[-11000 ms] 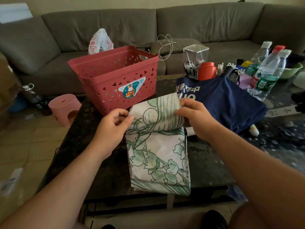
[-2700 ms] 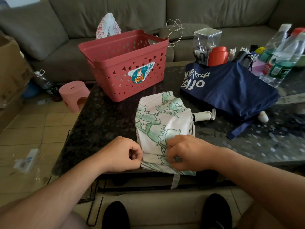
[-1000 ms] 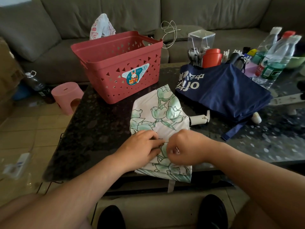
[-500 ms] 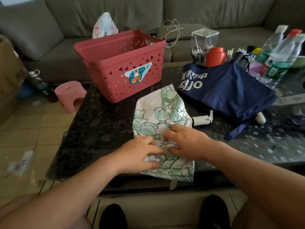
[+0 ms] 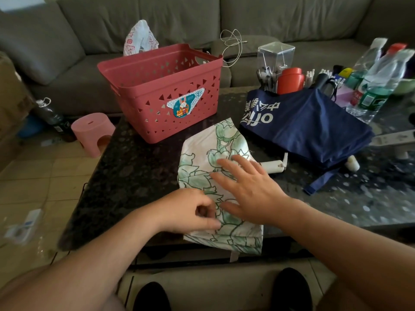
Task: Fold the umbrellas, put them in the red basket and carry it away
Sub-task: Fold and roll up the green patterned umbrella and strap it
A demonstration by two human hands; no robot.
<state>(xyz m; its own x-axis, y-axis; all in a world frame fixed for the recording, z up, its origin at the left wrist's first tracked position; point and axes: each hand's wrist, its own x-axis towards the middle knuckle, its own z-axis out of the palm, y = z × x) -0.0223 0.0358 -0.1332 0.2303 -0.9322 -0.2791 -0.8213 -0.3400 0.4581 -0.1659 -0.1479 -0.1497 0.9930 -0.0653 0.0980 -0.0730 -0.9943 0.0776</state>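
Observation:
A white umbrella with a green flower print lies folded flat on the dark table, its white handle sticking out to the right. My right hand lies spread on its cloth, fingers straight. My left hand has curled fingers and pinches the cloth at the umbrella's left near edge. A navy umbrella with white lettering lies collapsed but loose to the right, its strap trailing. The red basket stands behind the printed umbrella, and nothing shows inside it.
Plastic bottles, a red cup and a clear box crowd the table's far right. A grey sofa runs behind. A pink stool stands on the tiled floor at left. My shoes show under the table's near edge.
My right hand has opened from a pinch and now lies flat further up the printed umbrella. My left hand has curled tighter at the cloth's left near edge.

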